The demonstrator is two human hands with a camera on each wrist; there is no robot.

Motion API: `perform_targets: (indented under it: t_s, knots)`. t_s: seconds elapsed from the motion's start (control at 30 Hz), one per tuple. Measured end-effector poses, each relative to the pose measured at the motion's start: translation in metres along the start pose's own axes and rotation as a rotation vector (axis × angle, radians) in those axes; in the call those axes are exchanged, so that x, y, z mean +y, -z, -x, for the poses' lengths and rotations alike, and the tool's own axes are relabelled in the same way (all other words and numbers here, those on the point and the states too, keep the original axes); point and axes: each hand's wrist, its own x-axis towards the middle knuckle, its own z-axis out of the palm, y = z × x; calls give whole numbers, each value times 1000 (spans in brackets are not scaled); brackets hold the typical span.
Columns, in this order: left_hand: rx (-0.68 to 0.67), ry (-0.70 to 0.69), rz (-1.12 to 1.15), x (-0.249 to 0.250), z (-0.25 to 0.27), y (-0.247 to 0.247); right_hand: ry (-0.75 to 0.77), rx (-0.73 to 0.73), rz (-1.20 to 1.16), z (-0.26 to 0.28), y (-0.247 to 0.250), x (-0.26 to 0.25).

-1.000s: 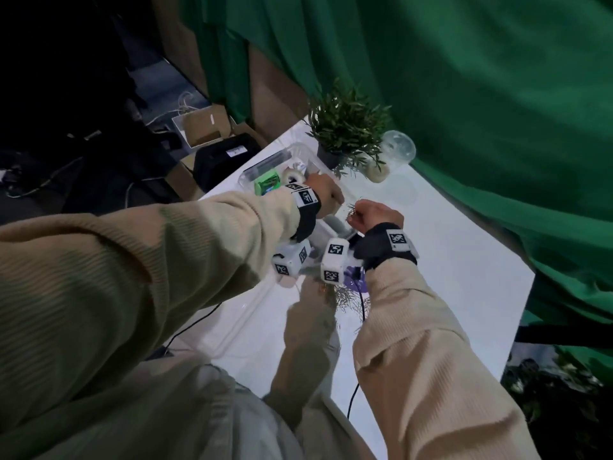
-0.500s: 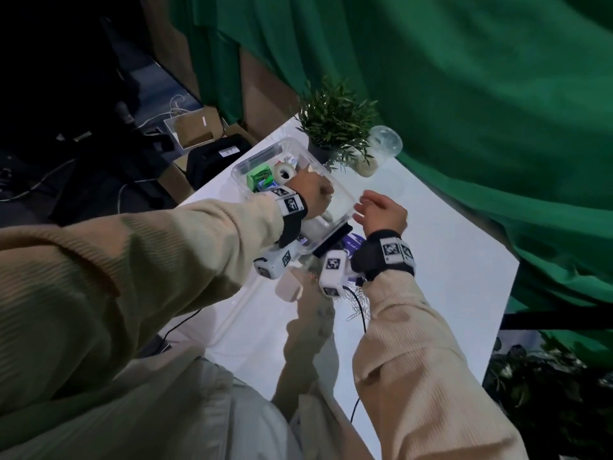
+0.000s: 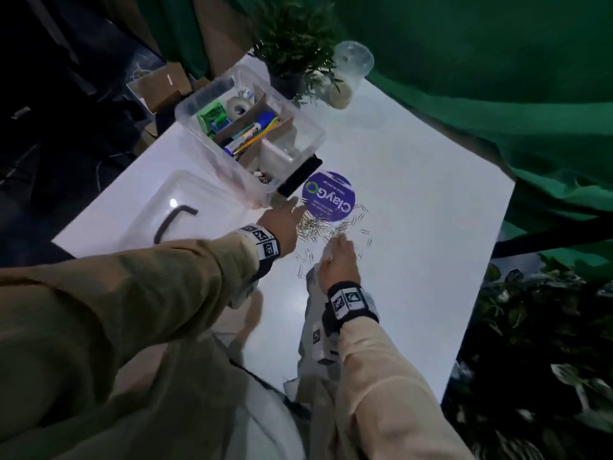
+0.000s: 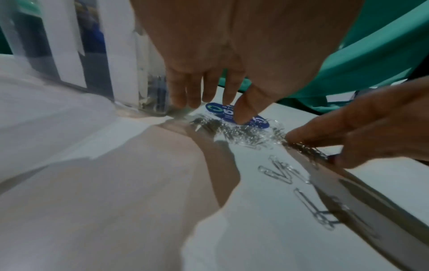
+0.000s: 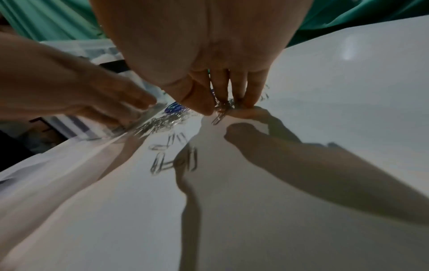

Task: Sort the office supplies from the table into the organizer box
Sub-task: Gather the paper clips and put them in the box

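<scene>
A loose pile of silver paper clips (image 3: 326, 227) lies on the white table (image 3: 414, 227), partly over a round purple ClayGo disc (image 3: 329, 196). The clear organizer box (image 3: 311, 141), split by cardboard dividers, stands just behind and holds pens, tape and green items. My left hand (image 3: 287, 215) reaches down at the box's near corner with its fingers straight; in the left wrist view its thumb (image 4: 243, 111) touches the disc beside the clips (image 4: 236, 132). My right hand (image 3: 336, 247) is at the pile's near side; its thumb and fingers (image 5: 223, 108) pinch a bunch of clips (image 5: 219, 116).
The box's clear lid (image 3: 185, 210) with a dark handle lies to the left. A black flat object (image 3: 300, 175) sticks out from under the box. A potted plant (image 3: 295, 44) and a clear cup (image 3: 351, 71) stand at the back. The table's right edge (image 3: 477, 293) is near.
Both hands were up at the organizer box; they have now come down and toward me to the paper clip pile on the table. The right hand has taken hold of clips.
</scene>
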Motion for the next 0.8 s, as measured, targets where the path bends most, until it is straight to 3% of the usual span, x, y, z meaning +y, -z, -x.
perform_targets:
  t_s: [0.1,0.2,0.27,0.33,0.4,0.5,0.63,0.8]
  knots:
    - [40,-7,-45,8,-19,-8,43,14,-89,6,-9,0]
    - [-49,-16,-35,19,-19,-17,74,239,-303,-3,-2,9]
    - [-76,-62,-54,28,-9,-23,38,328,-312,-22,15,18]
    - [-61,-103,-31,37,0,-29,28,288,-196,-46,36,25]
    - [10,-125,-15,40,-2,-29,32,153,-33,-69,50,29]
    - [60,-55,-32,40,-21,-17,87,-13,102,-85,55,29]
    - [-12,60,-96,36,-49,0,169,-43,227,-70,49,24]
    - [-115,27,-151,33,-40,-7,250,-65,186,-38,25,26]
